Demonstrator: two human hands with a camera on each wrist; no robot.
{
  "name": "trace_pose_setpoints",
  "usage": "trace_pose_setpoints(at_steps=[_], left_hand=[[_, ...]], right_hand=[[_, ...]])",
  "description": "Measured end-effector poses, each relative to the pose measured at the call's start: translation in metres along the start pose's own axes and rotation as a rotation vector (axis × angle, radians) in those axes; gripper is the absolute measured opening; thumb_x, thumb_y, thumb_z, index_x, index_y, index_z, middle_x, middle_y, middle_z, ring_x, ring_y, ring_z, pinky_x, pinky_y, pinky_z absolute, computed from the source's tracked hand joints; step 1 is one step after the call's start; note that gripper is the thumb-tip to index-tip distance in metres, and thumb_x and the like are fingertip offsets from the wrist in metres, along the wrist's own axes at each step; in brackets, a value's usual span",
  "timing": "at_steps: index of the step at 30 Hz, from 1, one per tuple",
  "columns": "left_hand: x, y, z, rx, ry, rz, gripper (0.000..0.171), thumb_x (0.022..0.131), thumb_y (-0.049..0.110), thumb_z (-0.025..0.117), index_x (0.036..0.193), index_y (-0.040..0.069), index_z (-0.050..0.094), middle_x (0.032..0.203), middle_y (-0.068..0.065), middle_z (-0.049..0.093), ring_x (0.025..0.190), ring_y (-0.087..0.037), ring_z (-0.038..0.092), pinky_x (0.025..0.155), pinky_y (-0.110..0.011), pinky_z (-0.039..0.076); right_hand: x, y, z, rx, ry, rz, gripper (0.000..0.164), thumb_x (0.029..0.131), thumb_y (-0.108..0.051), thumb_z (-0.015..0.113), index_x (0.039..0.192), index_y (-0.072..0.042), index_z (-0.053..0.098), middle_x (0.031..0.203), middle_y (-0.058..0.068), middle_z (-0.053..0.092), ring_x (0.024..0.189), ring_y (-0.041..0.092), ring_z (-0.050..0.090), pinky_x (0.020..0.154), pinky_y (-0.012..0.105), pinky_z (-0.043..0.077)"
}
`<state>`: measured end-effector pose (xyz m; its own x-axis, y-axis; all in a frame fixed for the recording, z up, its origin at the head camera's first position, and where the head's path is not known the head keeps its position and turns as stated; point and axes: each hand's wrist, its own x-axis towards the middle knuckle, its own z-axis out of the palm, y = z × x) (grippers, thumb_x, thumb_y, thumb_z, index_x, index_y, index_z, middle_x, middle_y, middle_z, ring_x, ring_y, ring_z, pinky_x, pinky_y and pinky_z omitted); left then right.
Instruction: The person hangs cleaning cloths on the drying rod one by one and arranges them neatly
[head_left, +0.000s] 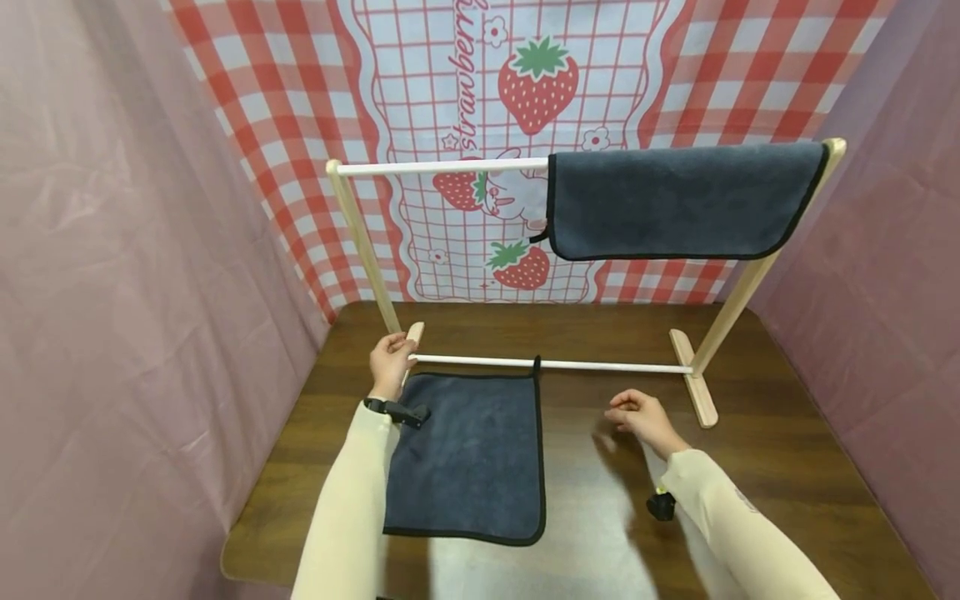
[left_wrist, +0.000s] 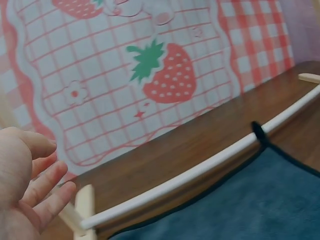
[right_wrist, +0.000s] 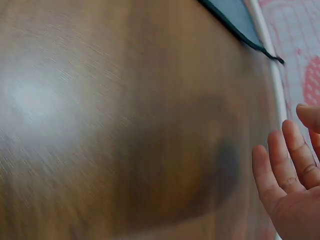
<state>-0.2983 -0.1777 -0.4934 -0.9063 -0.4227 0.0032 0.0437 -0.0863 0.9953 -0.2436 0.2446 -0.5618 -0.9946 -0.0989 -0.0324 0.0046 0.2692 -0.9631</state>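
A dark grey-blue towel (head_left: 472, 458) with black edging lies spread on the table, its hanging loop (head_left: 537, 364) overlapping the rack's lower white rod. At the rack's left foot, my left hand (head_left: 392, 362) is beside the rod's end; in the left wrist view its fingers (left_wrist: 47, 195) are loosely bent with nothing between them. My right hand (head_left: 643, 421) hovers over the table right of the towel, its fingers (right_wrist: 282, 162) relaxed and holding nothing. Folded over the right part of the top rod is a second dark grey-blue towel (head_left: 682, 204).
The wooden rack has a white top rod (head_left: 442, 167), a lower rod (head_left: 615, 366), and a right foot (head_left: 703, 400) on the brown table (head_left: 780, 467). Behind it hangs a strawberry-print checked cloth (head_left: 420, 83). Pink curtains (head_left: 135, 292) flank both sides.
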Motion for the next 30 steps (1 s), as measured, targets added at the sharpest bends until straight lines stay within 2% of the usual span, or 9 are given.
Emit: trace_pose_setpoints(at_steps=[4,6,11,13,17,21,25,30], left_hand=[[0.011,0.009,-0.015,-0.002,0.032,-0.010,0.041,0.091,-0.008,0.060,0.130,-0.013,0.051,0.117,-0.030,0.060,0.077,-0.012,0.064,0.069,-0.022,0.058],[0.020,0.014,-0.021,-0.014,0.038,-0.008,0.044,0.091,-0.008,0.061,0.133,-0.011,0.048,0.120,-0.029,0.057,0.076,-0.008,0.061,0.067,-0.019,0.056],[0.033,0.044,-0.032,0.026,0.026,0.017,0.050,0.093,-0.001,0.064,0.139,-0.007,0.046,0.124,-0.022,0.055,0.090,-0.015,0.058,0.067,-0.016,0.053],[0.037,0.055,-0.033,0.048,0.020,0.032,0.051,0.094,0.004,0.064,0.141,-0.005,0.045,0.128,-0.023,0.054,0.098,-0.019,0.057,0.070,-0.018,0.053],[0.044,0.074,-0.030,0.074,0.017,0.065,0.054,0.095,0.007,0.063,0.144,-0.005,0.043,0.138,-0.027,0.050,0.117,-0.027,0.053,0.083,-0.026,0.050],[0.049,0.091,-0.024,0.080,0.022,0.116,0.056,0.094,0.007,0.064,0.145,-0.005,0.043,0.140,-0.027,0.049,0.128,-0.032,0.048,0.097,-0.033,0.047],[0.053,0.107,-0.015,0.084,0.016,0.184,0.054,0.094,0.008,0.066,0.143,-0.004,0.046,0.137,-0.023,0.052,0.124,-0.031,0.050,0.100,-0.032,0.046],[0.055,0.121,-0.003,0.081,-0.002,0.246,0.048,0.093,0.006,0.066,0.137,-0.006,0.050,0.128,-0.020,0.055,0.109,-0.023,0.054,0.090,-0.030,0.049]], right_hand=[[-0.003,0.003,0.026,-0.186,-0.035,-0.066,0.020,0.084,0.001,0.074,0.097,0.009,0.062,0.087,0.009,0.068,0.077,0.016,0.063,0.068,0.029,0.054],[-0.004,0.006,0.038,-0.320,-0.054,-0.148,0.015,0.083,0.000,0.075,0.093,0.002,0.064,0.087,0.008,0.069,0.081,0.019,0.063,0.074,0.032,0.052],[-0.003,0.012,0.065,-0.614,-0.092,-0.416,0.018,0.079,-0.003,0.078,0.091,-0.008,0.065,0.089,0.004,0.065,0.089,0.029,0.057,0.081,0.047,0.047],[-0.003,0.012,0.075,-0.685,-0.098,-0.483,0.021,0.078,-0.007,0.079,0.093,-0.009,0.064,0.094,0.006,0.063,0.094,0.033,0.054,0.082,0.052,0.046],[-0.007,0.008,0.096,-0.751,-0.133,-0.533,0.025,0.081,-0.014,0.078,0.101,-0.010,0.063,0.111,0.012,0.059,0.108,0.039,0.050,0.088,0.059,0.043],[-0.010,0.002,0.117,-0.755,-0.196,-0.557,0.032,0.084,-0.020,0.077,0.110,-0.010,0.062,0.124,0.019,0.054,0.119,0.043,0.045,0.094,0.065,0.037],[-0.011,-0.005,0.139,-0.762,-0.270,-0.552,0.041,0.088,-0.029,0.075,0.120,-0.010,0.058,0.136,0.023,0.045,0.129,0.046,0.037,0.100,0.068,0.032],[-0.012,-0.013,0.165,-0.783,-0.351,-0.510,0.059,0.088,-0.042,0.072,0.135,-0.012,0.052,0.152,0.027,0.030,0.140,0.048,0.025,0.107,0.069,0.023]])
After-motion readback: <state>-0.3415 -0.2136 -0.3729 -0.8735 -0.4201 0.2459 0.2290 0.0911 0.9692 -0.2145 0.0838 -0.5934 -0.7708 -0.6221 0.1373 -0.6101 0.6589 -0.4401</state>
